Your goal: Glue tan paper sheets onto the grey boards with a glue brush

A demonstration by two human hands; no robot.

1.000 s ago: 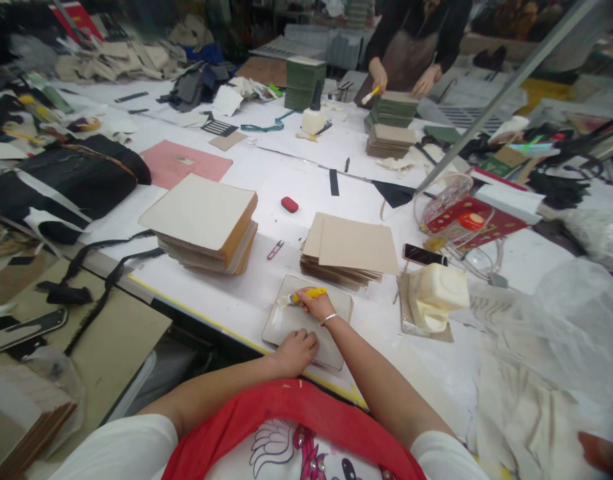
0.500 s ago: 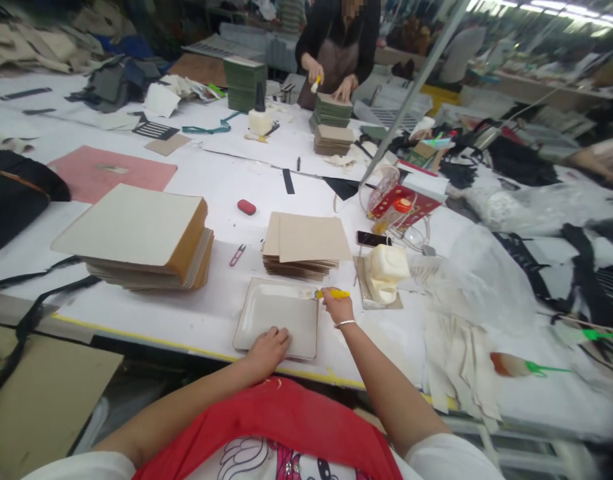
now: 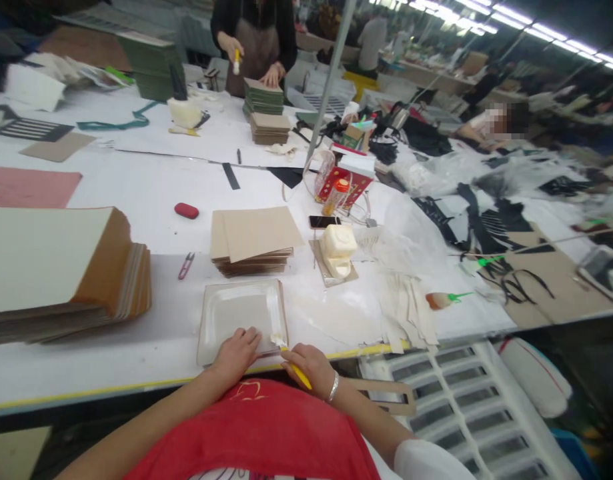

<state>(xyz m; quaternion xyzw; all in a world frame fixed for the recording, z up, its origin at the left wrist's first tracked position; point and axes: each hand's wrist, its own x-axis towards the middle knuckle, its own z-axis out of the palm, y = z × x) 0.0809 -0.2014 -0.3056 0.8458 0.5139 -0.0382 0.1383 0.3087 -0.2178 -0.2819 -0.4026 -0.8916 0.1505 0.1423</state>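
Note:
A rectangular grey panel (image 3: pixel 229 319) lies near the table's front edge, with a glossy wet band along its left and top margins. My left hand (image 3: pixel 242 347) rests flat on its lower part, fingers extended. In my right hand (image 3: pixel 309 367) is a brush with a yellow handle (image 3: pixel 301 377), its pale bristles touching the panel's lower right margin. Just behind the panel stands a stack of beige boards (image 3: pixel 259 233), the top one turned askew. A cream plastic glue container (image 3: pixel 339 247) sits on a small board to the right.
A tall stack of large boards (image 3: pixel 41 260) stands at the left. Thread snips (image 3: pixel 187 265), a red oval case (image 3: pixel 187 211) and a phone (image 3: pixel 325 222) lie about. Fabric strips (image 3: pixel 411 310) hang over the front edge. Across the table a person (image 3: pixel 256 47) holds another brush.
My right hand and the brush have moved from the panel's upper right corner down its right side to the lower right. My left hand stays on the panel. The view has swung right.

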